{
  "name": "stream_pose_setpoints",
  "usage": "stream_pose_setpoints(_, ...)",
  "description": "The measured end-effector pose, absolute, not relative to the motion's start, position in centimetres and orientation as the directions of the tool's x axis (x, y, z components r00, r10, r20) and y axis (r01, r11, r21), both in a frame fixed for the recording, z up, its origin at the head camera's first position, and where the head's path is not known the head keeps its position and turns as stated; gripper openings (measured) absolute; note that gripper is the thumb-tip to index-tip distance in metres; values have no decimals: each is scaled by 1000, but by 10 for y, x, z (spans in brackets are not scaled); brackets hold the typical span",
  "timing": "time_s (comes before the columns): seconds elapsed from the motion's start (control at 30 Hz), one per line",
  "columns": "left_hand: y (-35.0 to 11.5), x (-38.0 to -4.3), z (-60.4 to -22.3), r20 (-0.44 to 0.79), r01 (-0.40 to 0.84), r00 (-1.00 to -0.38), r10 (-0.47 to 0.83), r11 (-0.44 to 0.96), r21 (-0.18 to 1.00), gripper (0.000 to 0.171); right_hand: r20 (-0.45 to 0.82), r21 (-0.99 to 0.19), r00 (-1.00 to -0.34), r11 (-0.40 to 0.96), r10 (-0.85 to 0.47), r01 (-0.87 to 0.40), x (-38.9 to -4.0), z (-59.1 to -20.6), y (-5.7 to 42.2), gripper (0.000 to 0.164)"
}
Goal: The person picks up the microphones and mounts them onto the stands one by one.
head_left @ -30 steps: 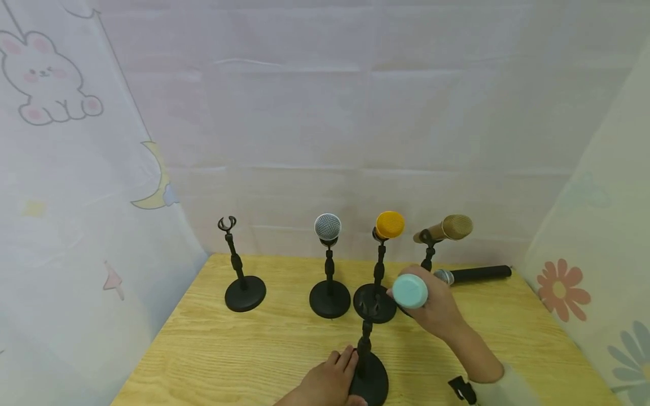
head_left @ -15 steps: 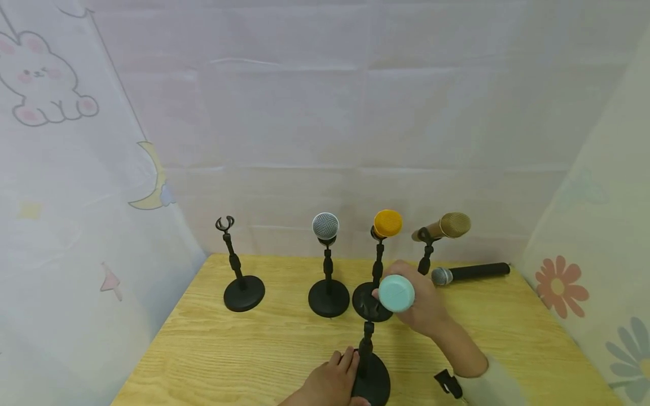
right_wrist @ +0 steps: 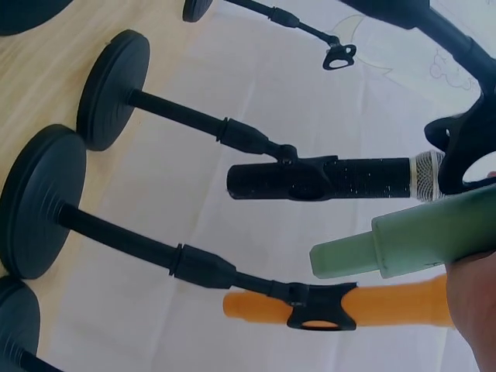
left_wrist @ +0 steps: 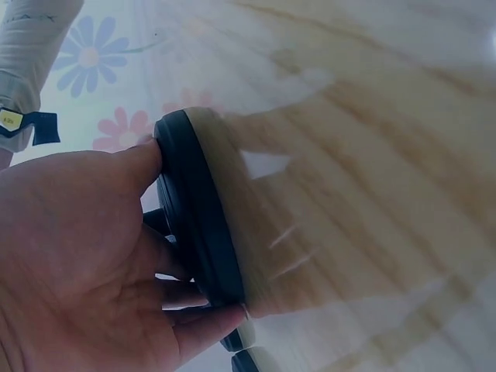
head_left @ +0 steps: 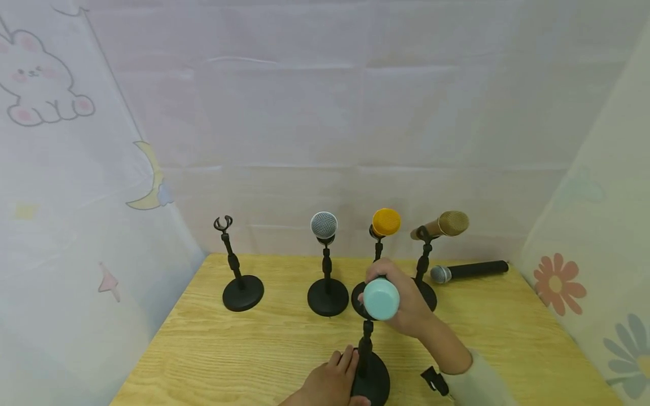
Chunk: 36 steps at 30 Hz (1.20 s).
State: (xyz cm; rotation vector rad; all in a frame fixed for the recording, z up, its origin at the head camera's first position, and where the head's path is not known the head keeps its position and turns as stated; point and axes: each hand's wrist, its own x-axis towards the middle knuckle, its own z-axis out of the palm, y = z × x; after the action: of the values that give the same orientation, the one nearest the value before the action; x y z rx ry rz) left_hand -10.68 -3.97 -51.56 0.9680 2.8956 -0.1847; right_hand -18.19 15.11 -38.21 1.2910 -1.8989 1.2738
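My right hand [head_left: 403,307] grips a mint-green microphone [head_left: 381,299] by its body, head towards the camera. In the right wrist view the tail of that green microphone [right_wrist: 411,236] lies beside the clip [right_wrist: 469,147] of the nearest stand, apart from it as far as I can see. My left hand [head_left: 332,378] holds the round black base of this microphone stand [head_left: 373,380] at the table's near side. The left wrist view has the thumb on one edge of the base [left_wrist: 198,209] and the fingers round the other. In the head view the stand's clip is hidden behind the right hand.
Behind stand a silver-headed microphone [head_left: 324,225], an orange microphone [head_left: 386,222] and a gold microphone [head_left: 452,224] on stands. A bare stand [head_left: 242,292] is at the left. A black microphone [head_left: 472,272] lies at the right. A black strap piece [head_left: 435,381] hangs by the right sleeve.
My right hand has moved left with the green microphone, over towards the stand that the left hand holds. The left hand stays on the base. The head view has shifted slightly.
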Motion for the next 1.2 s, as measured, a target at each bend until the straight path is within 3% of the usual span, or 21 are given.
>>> stream_pose_setpoints(0.17, -39, -107, -512, -152, 594, -800, 580, 801, -75, 86, 826, -382, -370, 61, -426, -922, -183, -381, 145, 36)
stream_pose_setpoints(0.47, -38, -108, -507, -197, 587, -798, 570, 809, -34, 84, 867, -292, -277, 28, -414, -956, -187, -384, 136, 40)
stream_pose_setpoints(0.9, -33, -108, -503, -240, 551, -815, 528, 834, -37, 85, 870, -383, -368, 22, -329, -924, -176, -392, 127, 42)
stream_pose_setpoints(1.2, -33, -108, -502, -237, 549, -818, 524, 834, -55, 84, 903, -374, -369, 21, -221, -927, -174, -402, 119, 49)
